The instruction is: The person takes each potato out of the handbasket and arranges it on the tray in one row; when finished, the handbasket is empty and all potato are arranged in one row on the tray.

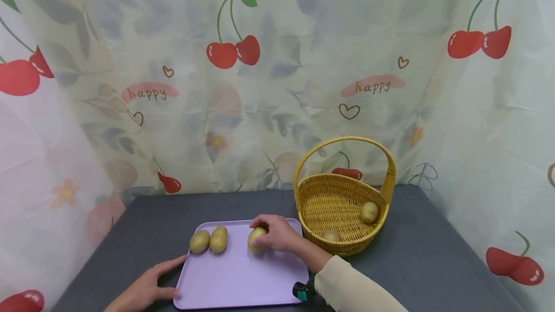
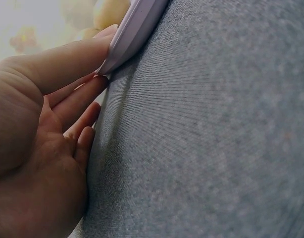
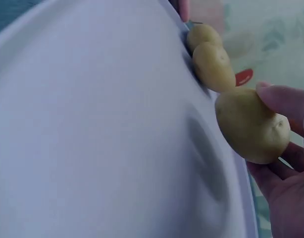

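My right hand (image 1: 277,234) grips a potato (image 3: 251,125) between thumb and fingers, over the lilac tray (image 1: 243,278). In the right wrist view this potato hangs above the tray, its shadow on the surface below. Two more potatoes (image 1: 199,241) (image 1: 218,240) lie side by side near the tray's far left corner. At the tray's left edge is my left hand (image 1: 145,285), thumb and forefinger spread apart with their tips touching the rim (image 2: 129,37). Its other fingers rest loosely near the grey cloth.
A wicker basket (image 1: 334,196) with a tall arched handle stands right behind the tray's right side. Inside it are a potato (image 1: 369,212) at the right and another (image 1: 331,236) near the front wall. A dark cloth (image 1: 416,264) covers the table; a printed curtain (image 1: 277,110) hangs behind.
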The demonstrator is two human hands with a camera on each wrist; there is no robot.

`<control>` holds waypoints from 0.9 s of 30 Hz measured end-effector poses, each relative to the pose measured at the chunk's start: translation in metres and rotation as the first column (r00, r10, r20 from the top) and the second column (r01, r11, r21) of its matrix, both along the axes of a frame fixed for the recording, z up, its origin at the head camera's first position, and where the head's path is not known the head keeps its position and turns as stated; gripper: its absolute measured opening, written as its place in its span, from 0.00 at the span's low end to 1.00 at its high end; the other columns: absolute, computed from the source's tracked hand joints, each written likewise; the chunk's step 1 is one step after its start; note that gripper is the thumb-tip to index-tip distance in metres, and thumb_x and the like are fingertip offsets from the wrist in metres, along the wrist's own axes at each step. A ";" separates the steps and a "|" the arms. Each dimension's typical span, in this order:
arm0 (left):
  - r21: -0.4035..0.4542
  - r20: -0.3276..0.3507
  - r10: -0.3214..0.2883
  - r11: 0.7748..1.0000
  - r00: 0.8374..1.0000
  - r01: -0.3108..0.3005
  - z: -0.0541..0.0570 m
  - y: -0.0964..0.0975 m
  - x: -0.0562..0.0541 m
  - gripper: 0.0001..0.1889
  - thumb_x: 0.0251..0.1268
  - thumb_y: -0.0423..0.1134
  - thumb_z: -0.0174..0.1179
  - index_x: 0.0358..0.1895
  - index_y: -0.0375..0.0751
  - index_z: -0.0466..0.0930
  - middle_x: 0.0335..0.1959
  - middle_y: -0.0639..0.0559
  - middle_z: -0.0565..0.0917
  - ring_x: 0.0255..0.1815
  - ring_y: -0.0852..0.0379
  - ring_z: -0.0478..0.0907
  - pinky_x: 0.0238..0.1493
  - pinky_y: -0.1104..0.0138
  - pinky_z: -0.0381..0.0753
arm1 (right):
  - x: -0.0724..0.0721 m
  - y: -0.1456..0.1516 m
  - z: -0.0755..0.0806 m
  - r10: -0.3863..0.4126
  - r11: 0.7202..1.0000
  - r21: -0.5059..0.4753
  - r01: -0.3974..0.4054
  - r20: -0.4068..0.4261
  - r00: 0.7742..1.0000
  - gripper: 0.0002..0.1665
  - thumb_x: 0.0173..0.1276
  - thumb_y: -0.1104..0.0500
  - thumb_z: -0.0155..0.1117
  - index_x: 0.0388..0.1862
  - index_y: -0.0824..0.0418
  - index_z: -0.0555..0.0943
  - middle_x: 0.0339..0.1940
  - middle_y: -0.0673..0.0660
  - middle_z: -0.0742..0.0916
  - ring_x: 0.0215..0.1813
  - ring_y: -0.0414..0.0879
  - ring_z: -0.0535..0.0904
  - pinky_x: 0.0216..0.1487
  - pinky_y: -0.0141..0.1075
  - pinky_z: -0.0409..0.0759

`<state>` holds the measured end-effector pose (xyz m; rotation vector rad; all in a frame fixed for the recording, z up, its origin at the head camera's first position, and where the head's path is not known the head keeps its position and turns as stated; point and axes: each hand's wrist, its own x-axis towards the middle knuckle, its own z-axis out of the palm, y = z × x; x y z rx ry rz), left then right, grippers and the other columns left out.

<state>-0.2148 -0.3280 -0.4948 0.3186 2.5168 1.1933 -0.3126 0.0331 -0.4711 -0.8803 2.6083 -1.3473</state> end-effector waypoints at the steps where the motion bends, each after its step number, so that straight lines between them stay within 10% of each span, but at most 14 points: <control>1: 0.001 -0.002 -0.002 1.000 1.000 0.002 0.000 0.000 0.000 0.42 0.59 0.46 0.68 0.74 0.36 0.59 0.70 0.26 0.61 0.67 0.26 0.57 0.57 0.28 0.54 | -0.002 -0.003 -0.002 -0.007 1.000 -0.017 0.007 0.009 1.000 0.22 0.55 0.58 0.77 0.49 0.59 0.83 0.43 0.46 0.85 0.45 0.39 0.77 0.47 0.33 0.75; 27: -0.006 -0.017 -0.006 1.000 1.000 0.005 0.002 0.001 0.001 0.41 0.59 0.46 0.68 0.73 0.35 0.60 0.69 0.26 0.61 0.67 0.26 0.58 0.57 0.29 0.56 | -0.005 -0.013 -0.025 0.004 0.998 -0.065 0.000 0.048 0.999 0.18 0.56 0.66 0.68 0.48 0.61 0.84 0.44 0.49 0.85 0.42 0.39 0.77 0.46 0.32 0.76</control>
